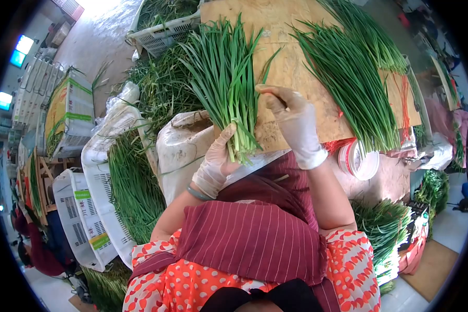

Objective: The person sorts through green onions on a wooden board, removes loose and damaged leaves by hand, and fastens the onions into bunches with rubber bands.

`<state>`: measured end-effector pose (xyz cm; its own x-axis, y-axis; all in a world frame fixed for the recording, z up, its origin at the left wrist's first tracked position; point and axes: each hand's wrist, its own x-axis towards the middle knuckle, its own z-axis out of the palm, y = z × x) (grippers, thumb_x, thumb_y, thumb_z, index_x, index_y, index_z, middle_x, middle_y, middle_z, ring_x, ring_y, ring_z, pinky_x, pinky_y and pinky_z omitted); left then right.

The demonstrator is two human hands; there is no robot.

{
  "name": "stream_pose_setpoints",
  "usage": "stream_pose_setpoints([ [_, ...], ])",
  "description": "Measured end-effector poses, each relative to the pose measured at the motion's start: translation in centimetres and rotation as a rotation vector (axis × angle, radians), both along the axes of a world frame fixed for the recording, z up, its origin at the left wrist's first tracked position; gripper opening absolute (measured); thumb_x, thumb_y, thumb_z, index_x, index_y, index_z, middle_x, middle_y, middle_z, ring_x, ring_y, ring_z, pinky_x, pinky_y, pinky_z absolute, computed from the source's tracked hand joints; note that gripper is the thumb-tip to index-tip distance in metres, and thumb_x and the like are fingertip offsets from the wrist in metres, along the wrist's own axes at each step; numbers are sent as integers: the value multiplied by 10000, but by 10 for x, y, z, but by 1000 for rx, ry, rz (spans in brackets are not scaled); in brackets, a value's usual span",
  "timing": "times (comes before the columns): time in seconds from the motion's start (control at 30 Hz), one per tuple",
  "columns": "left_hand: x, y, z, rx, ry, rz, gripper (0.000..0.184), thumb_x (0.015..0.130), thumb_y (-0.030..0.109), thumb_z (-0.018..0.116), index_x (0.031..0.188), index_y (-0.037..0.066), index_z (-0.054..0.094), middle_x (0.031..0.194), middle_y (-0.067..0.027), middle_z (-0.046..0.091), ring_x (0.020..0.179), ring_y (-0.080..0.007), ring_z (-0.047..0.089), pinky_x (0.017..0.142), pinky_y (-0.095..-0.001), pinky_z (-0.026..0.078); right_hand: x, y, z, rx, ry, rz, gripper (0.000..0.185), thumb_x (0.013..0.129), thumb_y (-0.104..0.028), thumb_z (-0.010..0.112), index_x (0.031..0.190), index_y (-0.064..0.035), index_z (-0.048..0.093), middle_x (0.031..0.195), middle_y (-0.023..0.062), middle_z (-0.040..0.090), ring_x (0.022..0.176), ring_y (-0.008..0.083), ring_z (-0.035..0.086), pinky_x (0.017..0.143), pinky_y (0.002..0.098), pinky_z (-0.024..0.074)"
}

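A bunch of long green leafy stalks (226, 73) lies over the left part of the wooden board, its pale ends toward me. My left hand (216, 158), in a whitish glove, is closed round the pale ends of this bunch. Just right of the bunch, my gloved right hand (295, 118) is raised over the board with thumb and fingertips pinched together near a single green blade. On the right of the wooden board (281, 57) lie more green bunches (348, 78), and red ties (404, 106) rest beside them.
A white crate (164, 39) of greens stands beyond the board at left. More crates hold greens (135, 182) to my left. A white tub (359, 160) sits below the board's right edge, near stacked bundles (382, 229). Another person (41, 249) is at far left.
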<state>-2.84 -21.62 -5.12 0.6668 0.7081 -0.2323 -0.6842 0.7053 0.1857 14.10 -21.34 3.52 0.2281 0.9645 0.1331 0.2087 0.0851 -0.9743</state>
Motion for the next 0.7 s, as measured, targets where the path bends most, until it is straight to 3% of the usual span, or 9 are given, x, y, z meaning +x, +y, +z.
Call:
stream_pose_setpoints([
  [0.07,2,-1,2,35,-37,-14,366,867,205,627,1174,32,528,1090,-167,606,985,-319,600,830,-458,522,-3,11,-2,22,-580,65,407,811,-330,672,1074,-21,644,723,111,632,505,210,616,665,343,498],
  [0.1,1,-1,0,35,-39,-14,366,867,205,627,1174,32,528,1090,-167,606,985,-319,600,830,-458,522,-6,13,2,-275,-400,179,451,789,-372,676,1073,-23,646,765,120,649,559,245,633,711,337,491],
  [0.2,-2,-3,-3,-55,-22,15,402,855,161,617,1220,35,506,1142,-174,583,937,-309,599,766,-422,547,-5,41,-47,-305,-230,212,400,791,-320,671,1051,-17,651,796,135,659,581,252,635,709,340,496],
  [0.23,-2,-3,3,-44,-53,-4,430,842,151,619,1238,40,491,1180,-165,560,909,-287,591,746,-402,551,-4,44,-39,-467,-79,246,340,800,-293,656,1003,-19,657,831,147,666,638,246,646,710,349,498],
  [0.27,-3,-3,9,-34,-83,-24,460,830,140,621,1256,46,477,1218,-155,538,882,-264,582,725,-382,554,-3,47,-39,-466,-78,248,340,800,-293,656,1003,-19,657,831,147,666,638,246,646,710,349,498],
  [0.37,-3,-2,5,-36,-173,-71,524,812,130,625,1296,49,441,1277,-142,500,873,-242,574,696,-352,558,6,60,-53,-137,-253,172,280,827,-300,640,912,-34,664,779,137,669,736,221,647,682,314,491],
  [0.5,-3,0,3,2,-228,-96,605,793,130,631,1343,45,393,1327,-143,458,942,-256,564,746,-364,547,12,68,-55,-49,-172,63,235,856,-250,629,888,-19,661,743,114,665,694,181,618,669,291,480],
  [0.57,0,-1,6,-4,-202,-76,611,789,132,633,1344,44,394,1326,-145,458,967,-265,557,789,-387,533,6,61,-43,64,107,28,172,878,-180,617,905,-17,664,823,88,686,729,154,604,690,281,472],
  [0.7,-1,-1,2,-28,-160,-51,588,790,134,625,1330,38,413,1322,-155,461,1020,-291,541,878,-446,490,14,33,7,207,337,-211,136,868,-142,637,955,-39,655,852,23,653,758,110,565,700,238,437],
])
